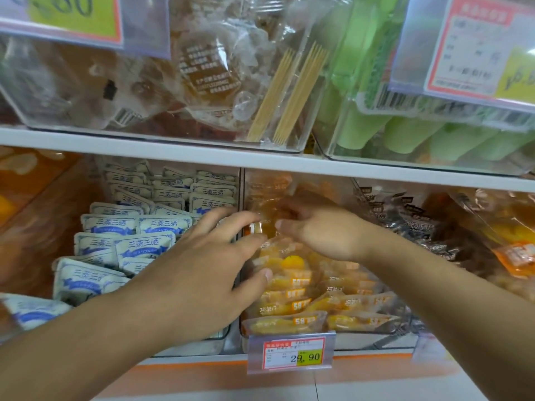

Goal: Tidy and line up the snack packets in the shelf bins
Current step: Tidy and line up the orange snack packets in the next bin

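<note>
We see white packets point(150, 244) printed with blue bands and dark characters beside clear packets point(292, 302) of yellow-orange pieces with orange labels. A red-bordered price tag point(293, 354) carries a yellow-green patch at the white shelf's point(173, 149) orange-striped front edge; pale green packets point(405, 134) sit above.

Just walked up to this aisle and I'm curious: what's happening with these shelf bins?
A person is tidying snacks on the lower shelf. Both hands reach into the middle clear bin of yellow-orange packets: the left hand lies spread, fingers straight, over the packets, and the right hand is deeper in, its grip blurred. The white-and-blue packets in the bin to the left stand in fairly neat rows. A price tag reads 29.90.
</note>
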{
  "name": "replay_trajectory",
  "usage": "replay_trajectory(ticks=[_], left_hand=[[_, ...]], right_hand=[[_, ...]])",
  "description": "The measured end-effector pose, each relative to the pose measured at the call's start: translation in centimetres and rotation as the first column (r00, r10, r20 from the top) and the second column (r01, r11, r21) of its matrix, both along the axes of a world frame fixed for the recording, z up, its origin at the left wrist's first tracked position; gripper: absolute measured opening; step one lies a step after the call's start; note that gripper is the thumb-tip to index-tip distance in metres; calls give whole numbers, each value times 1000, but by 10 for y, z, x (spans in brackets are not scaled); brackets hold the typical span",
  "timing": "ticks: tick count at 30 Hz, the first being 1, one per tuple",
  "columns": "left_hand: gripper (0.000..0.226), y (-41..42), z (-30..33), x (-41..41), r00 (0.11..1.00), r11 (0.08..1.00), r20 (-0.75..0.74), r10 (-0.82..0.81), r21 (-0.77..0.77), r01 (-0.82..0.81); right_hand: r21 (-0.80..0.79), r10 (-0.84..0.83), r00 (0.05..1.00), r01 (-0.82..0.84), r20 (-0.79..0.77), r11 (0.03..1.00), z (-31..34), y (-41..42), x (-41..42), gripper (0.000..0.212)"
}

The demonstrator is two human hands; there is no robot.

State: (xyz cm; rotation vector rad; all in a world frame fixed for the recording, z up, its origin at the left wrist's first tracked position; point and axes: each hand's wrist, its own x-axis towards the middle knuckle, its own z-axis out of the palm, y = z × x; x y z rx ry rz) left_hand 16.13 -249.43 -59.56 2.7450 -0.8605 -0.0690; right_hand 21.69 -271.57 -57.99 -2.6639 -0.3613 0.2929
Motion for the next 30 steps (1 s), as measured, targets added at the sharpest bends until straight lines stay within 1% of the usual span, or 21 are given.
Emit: replay_trajectory(ticks=[2, 5, 7, 10, 12, 16, 19, 22, 24, 26, 30], left_hand=[[69, 0, 0, 0, 1000, 1000, 11, 0, 19, 0], [68, 0, 0, -1, 1000, 1000, 20, 4, 31, -5], [70, 0, 0, -2, 1000, 999, 18, 4, 32, -5], [69, 0, 1, -1, 1000, 999, 26, 1, 33, -2], [67, -1, 0, -2, 1000, 999, 30, -2, 35, 1], [68, 0, -2, -1, 1000, 1000, 29, -1, 17, 0], [63, -1, -2, -2, 999, 999, 32, 4, 33, -5], [54, -2, 0, -3, 999, 999, 43, 4, 53, -7], [56, -2, 0, -3, 999, 999, 47, 4, 51, -7], [60, -2, 1, -4, 999, 998, 41, 9, 57, -11], [62, -2, 1, -6, 999, 998, 44, 1, 61, -3]], right_hand=[[-46, 6, 1000, -7, -13, 999, -1, 2, 3, 40], [-106, 3, 1000, -1, 14, 994, -6, 1, 4, 57], [-126, -21, 1000, 20, 0, 992, -9, -1, 3, 67], [-147, -23, 1000, 21, -17, 989, -10, 1, 4, 75], [-150, -43, 999, 39, -19, 988, -7, 4, 6, 70], [-128, -95, 992, 83, -83, 988, -2, 9, 13, 52], [-126, -74, 993, 63, -89, 990, -1, 13, 16, 35], [-145, -35, 998, 28, -47, 989, 1, 13, 17, 19], [-138, -35, 998, 29, -45, 990, 1, 12, 15, 8], [-158, -25, 999, 18, -39, 987, -2, 10, 14, 7], [-204, -52, 998, 44, -36, 978, -6, 9, 15, 29]])
